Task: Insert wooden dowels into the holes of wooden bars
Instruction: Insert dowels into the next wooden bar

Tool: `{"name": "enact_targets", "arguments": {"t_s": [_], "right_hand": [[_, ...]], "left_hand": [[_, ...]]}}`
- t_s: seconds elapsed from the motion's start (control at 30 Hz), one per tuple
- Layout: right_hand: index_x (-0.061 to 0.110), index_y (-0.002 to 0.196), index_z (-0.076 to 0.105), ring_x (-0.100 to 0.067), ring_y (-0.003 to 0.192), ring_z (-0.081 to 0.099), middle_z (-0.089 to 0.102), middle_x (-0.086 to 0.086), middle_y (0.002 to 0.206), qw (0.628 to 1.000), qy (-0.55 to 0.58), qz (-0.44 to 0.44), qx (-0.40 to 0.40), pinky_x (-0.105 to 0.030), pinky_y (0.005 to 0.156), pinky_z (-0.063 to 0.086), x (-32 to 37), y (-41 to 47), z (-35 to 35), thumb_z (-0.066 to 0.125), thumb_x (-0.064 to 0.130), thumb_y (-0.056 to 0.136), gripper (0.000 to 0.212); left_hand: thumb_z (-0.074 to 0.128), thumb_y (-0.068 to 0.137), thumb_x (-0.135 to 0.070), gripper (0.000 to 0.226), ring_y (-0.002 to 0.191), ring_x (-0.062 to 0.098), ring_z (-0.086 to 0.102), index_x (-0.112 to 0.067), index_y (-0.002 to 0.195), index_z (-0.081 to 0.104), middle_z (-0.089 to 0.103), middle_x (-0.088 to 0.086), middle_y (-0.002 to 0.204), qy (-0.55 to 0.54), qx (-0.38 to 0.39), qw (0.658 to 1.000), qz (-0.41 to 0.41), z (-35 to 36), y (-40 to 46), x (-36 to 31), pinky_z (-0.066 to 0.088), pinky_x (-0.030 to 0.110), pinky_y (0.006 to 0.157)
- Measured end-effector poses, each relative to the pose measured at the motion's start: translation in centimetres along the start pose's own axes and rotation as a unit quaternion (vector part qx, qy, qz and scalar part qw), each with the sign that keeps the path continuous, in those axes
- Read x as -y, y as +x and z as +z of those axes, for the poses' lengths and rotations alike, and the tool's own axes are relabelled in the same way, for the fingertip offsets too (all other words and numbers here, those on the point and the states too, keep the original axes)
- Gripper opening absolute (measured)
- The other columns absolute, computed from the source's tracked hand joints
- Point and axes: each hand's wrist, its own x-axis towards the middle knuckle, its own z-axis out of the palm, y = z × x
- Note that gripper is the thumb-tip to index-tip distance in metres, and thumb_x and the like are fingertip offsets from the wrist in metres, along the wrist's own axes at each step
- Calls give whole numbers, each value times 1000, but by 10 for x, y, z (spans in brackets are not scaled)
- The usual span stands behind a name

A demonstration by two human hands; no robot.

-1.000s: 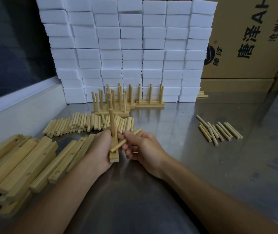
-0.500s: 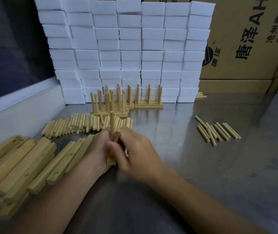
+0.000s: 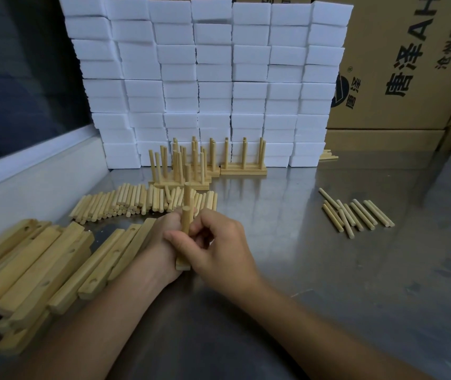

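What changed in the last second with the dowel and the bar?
The right hand turned its dowel from slanted to upright and brought it down onto the bar, beside the dowel already standing in it. Whether it is seated in a hole is hidden. The left hand holds the bar as before. Loose dowel piles, spare bars and finished racks stayed put.

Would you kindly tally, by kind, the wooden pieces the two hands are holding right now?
Wooden bar: 1
Upright dowels on it: 2, the far dowel and the near dowel
Total: 3
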Motion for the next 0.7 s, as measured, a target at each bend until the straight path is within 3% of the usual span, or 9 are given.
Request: {"name": "enact_targets", "arguments": {"t_s": [0.1,0.17,0.37,0.47,0.57,0.7], "right_hand": [[8,73,57,-7,61,49,51,8,66,1000,4,-9,17,-14,56,38,2,1,0,72,23,89,27],[15,71,52,-2,60,47,46,13,65,999,-9,-20,34,-13,56,35,3,2,-1,67,18,92,26],[34,75,47,6,60,47,44,23,61,999,-8,-27,39,-7,58,32,4,3,-1,63,10,92,34],[27,79,58,7,63,49,46,25,65,999,2,-23,48,-7,59,34,4,2,-1,63,10,92,22],[25,75,54,4,62,49,47,20,63,998,3,-21,62,-7,58,34,4,4,-2,61,8,93,26],[5,80,67,-6,66,54,62,2,72,994,21,2,106,-21,62,45,1,5,-4,60,10,95,17]], "left_hand": [[39,100,-19,42,50,19,50,-14,59,49,47,6,57,-50,18,998,16,2,-3,-8,44,31,49],[45,96,-19,40,48,17,46,-16,56,47,42,5,58,-77,25,997,7,1,-2,-11,42,28,46],[48,95,-20,51,43,13,53,-18,45,55,49,1,51,-115,51,992,12,1,-1,-8,48,23,44],[47,94,-18,47,43,13,52,-17,47,53,47,1,52,-116,61,991,16,-1,2,-7,46,23,42],[50,90,-17,39,47,13,48,-17,51,52,44,1,56,-110,63,992,11,-3,2,-7,43,25,44],[66,70,-24,14,57,15,48,-16,62,58,47,2,64,-116,79,990,-14,-3,0,-8,40,29,55]]}}
